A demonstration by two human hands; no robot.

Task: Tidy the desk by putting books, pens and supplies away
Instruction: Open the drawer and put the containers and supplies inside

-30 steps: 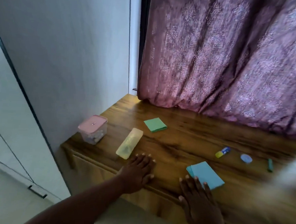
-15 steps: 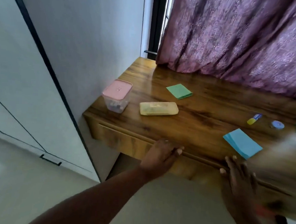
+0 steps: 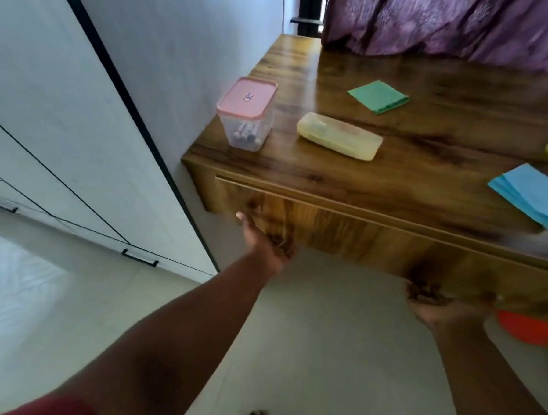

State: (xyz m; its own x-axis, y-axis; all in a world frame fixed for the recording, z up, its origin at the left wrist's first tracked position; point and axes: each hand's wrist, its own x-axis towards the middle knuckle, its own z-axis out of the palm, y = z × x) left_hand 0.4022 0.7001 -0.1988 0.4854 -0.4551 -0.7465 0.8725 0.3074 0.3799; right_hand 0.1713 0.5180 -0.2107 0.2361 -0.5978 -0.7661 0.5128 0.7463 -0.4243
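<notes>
Both of your hands sit under the bottom lip of the drawer front point(image 3: 344, 230), palms up: your left hand point(image 3: 266, 243) near its left end, your right hand point(image 3: 435, 306) further right. The fingers of each curl up behind the wooden edge, so they appear hooked on it, though blur keeps you from telling how firmly.

The drawer front's long axis runs roughly from 10 to 4 o'clock across the view, and the pull, by my reading, must come straight toward you, square to that line.

On the desk top point(image 3: 411, 170), the yellow pencil case point(image 3: 339, 136) lies at 12 o'clock from your left hand, the nearer hand, with the pink-lidded container point(image 3: 246, 112) just beside it. The green sticky notes point(image 3: 378, 96) lie beyond, and the blue sticky notes point(image 3: 532, 197) at 1 o'clock from your right hand.
</notes>
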